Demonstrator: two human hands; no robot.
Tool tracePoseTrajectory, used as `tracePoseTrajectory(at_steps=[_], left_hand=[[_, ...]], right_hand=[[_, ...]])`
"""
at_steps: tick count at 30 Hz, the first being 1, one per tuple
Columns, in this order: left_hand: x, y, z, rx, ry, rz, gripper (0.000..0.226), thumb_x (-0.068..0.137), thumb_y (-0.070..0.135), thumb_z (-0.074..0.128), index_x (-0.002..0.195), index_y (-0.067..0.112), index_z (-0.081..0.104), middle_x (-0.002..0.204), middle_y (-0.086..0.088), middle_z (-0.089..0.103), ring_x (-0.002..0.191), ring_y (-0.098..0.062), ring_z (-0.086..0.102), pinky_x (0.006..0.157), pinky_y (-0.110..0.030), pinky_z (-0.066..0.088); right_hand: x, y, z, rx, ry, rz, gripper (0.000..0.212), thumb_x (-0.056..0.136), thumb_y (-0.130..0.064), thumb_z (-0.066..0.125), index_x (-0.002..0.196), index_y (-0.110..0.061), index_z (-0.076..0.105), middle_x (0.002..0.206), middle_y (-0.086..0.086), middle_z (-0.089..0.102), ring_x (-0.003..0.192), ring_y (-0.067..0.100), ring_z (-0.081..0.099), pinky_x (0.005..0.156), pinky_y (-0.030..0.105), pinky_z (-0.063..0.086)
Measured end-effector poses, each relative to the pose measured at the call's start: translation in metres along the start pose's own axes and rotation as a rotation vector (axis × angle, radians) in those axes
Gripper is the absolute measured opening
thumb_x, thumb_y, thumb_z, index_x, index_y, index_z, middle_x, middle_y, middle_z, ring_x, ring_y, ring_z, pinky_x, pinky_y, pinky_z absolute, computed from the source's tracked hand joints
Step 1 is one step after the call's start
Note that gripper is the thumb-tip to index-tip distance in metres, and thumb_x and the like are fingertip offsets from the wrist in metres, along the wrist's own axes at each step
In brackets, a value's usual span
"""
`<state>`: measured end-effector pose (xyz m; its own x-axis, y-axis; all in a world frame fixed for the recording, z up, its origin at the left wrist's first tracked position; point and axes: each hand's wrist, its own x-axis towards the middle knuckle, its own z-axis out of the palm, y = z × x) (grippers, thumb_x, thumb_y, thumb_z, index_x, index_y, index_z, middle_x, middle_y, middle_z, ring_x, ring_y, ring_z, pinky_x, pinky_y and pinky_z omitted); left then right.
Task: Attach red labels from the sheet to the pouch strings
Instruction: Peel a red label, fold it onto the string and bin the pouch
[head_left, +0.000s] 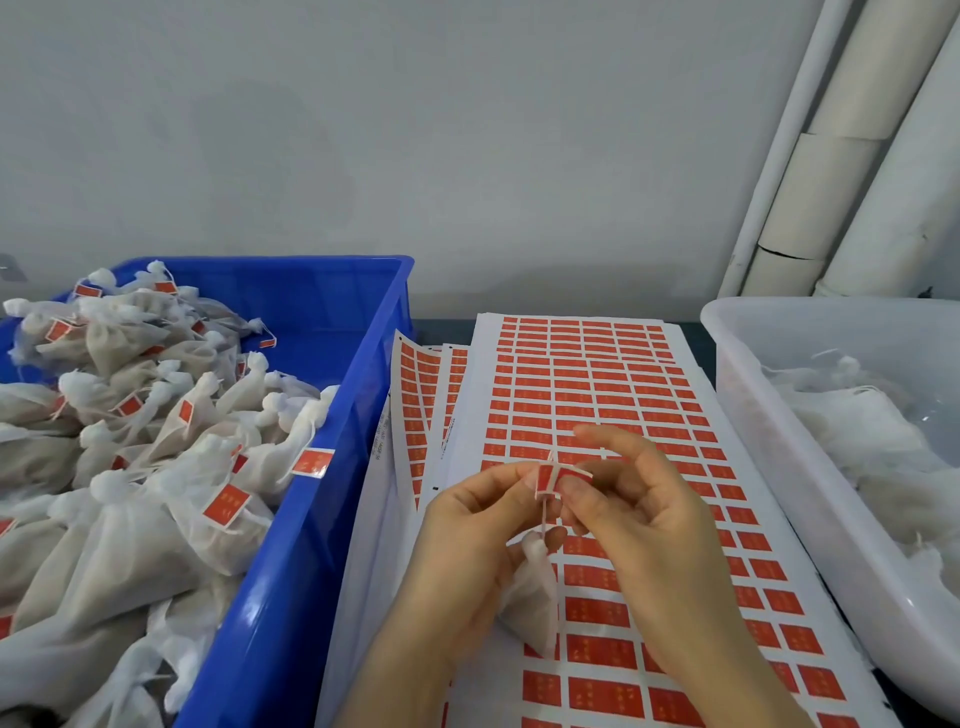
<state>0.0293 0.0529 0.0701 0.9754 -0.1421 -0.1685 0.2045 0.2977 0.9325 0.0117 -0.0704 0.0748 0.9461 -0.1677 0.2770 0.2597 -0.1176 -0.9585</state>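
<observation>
A glossy blue plastic crate (332, 291) at the left of the frame held pouches (119, 551) of thin, gauzy white cloth. The paper sheet (488, 680) in the centre looked smooth and matt white, its red labels (600, 652) faintly shiny, as was the red label (550, 477) folded at mid-frame. At right sat a translucent, smooth plastic tub (737, 353); the pipes (841, 171) at upper right appeared matt white.

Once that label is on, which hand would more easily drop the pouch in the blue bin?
Probably the left hand: it holds the pouch and is nearer the blue bin; the right hand only pinches the label.
</observation>
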Motion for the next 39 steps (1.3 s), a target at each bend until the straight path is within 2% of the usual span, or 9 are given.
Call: tracePoseTrajectory(at_steps=[5,10,15,22,26,33,35,37,39], left_hand=[[-0.001,0.000,-0.001,-0.009,-0.020,0.015,0.025,0.066,0.031,0.066,0.085,0.021,0.078,0.096,-0.005,0.074,0.091,-0.023,0.071,0.087,-0.040,0.055],[0.000,-0.001,-0.001,0.003,-0.030,0.026,0.021,0.066,0.031,0.067,0.082,0.023,0.078,0.094,-0.004,0.074,0.087,-0.022,0.071,0.075,-0.031,0.057],[0.000,-0.001,-0.001,0.006,-0.041,0.024,0.020,0.071,0.028,0.064,0.084,0.021,0.078,0.093,-0.006,0.074,0.087,-0.021,0.071,0.069,-0.027,0.057],[0.000,0.000,0.000,-0.012,-0.069,0.030,0.023,0.071,0.026,0.063,0.085,0.013,0.077,0.093,-0.011,0.073,0.085,-0.022,0.071,0.065,-0.025,0.056],[-0.001,0.000,0.001,-0.013,-0.079,0.021,0.023,0.073,0.026,0.061,0.086,0.017,0.078,0.094,-0.009,0.074,0.088,-0.024,0.071,0.067,-0.029,0.057],[-0.002,-0.001,0.003,-0.003,-0.086,0.020,0.025,0.080,0.032,0.054,0.084,0.025,0.078,0.096,-0.003,0.074,0.092,-0.022,0.070,0.068,-0.029,0.058],[-0.003,0.000,0.002,0.013,-0.116,0.038,0.027,0.075,0.041,0.056,0.086,0.029,0.077,0.097,-0.001,0.074,0.094,-0.018,0.070,0.068,-0.028,0.057],[-0.004,0.002,0.003,0.053,-0.134,0.072,0.032,0.060,0.050,0.064,0.085,0.034,0.076,0.094,0.004,0.074,0.092,-0.013,0.070,0.068,-0.026,0.057],[-0.004,0.000,0.003,0.081,-0.134,0.105,0.039,0.051,0.049,0.072,0.087,0.035,0.076,0.095,0.005,0.074,0.093,-0.013,0.070,0.074,-0.028,0.057]], right_hand=[[0.001,0.003,0.000,0.011,0.011,0.029,0.041,0.062,-0.040,0.067,0.101,-0.040,0.055,0.085,-0.029,0.066,0.080,-0.008,0.065,0.055,0.004,0.045],[0.000,0.006,-0.001,0.001,-0.030,0.053,0.036,0.074,-0.024,0.071,0.102,-0.040,0.054,0.083,-0.026,0.067,0.080,-0.008,0.064,0.055,0.005,0.046],[0.001,0.008,-0.002,-0.020,-0.027,0.061,0.039,0.075,-0.022,0.072,0.106,-0.038,0.055,0.083,-0.021,0.068,0.080,-0.003,0.066,0.057,0.007,0.048],[0.001,0.012,0.000,-0.020,-0.009,0.081,0.035,0.075,-0.023,0.072,0.098,-0.042,0.053,0.080,-0.024,0.067,0.076,-0.004,0.066,0.053,0.008,0.048],[0.002,0.014,0.000,-0.035,0.001,0.077,0.034,0.076,-0.021,0.072,0.098,-0.041,0.054,0.080,-0.025,0.066,0.075,-0.004,0.066,0.053,0.009,0.048],[0.002,0.014,-0.001,-0.034,0.026,0.078,0.034,0.078,-0.022,0.071,0.100,-0.041,0.053,0.082,-0.028,0.065,0.078,-0.006,0.065,0.055,0.007,0.048],[0.003,0.013,-0.002,-0.030,0.036,0.084,0.034,0.077,-0.023,0.071,0.101,-0.040,0.053,0.083,-0.027,0.066,0.078,-0.006,0.065,0.055,0.007,0.048],[0.004,0.013,-0.003,-0.034,0.048,0.087,0.035,0.076,-0.024,0.072,0.102,-0.039,0.054,0.082,-0.026,0.066,0.078,-0.007,0.065,0.054,0.007,0.047],[0.004,0.014,-0.004,-0.045,0.061,0.088,0.036,0.076,-0.024,0.073,0.102,-0.040,0.054,0.080,-0.022,0.067,0.079,-0.010,0.063,0.053,0.006,0.046]])
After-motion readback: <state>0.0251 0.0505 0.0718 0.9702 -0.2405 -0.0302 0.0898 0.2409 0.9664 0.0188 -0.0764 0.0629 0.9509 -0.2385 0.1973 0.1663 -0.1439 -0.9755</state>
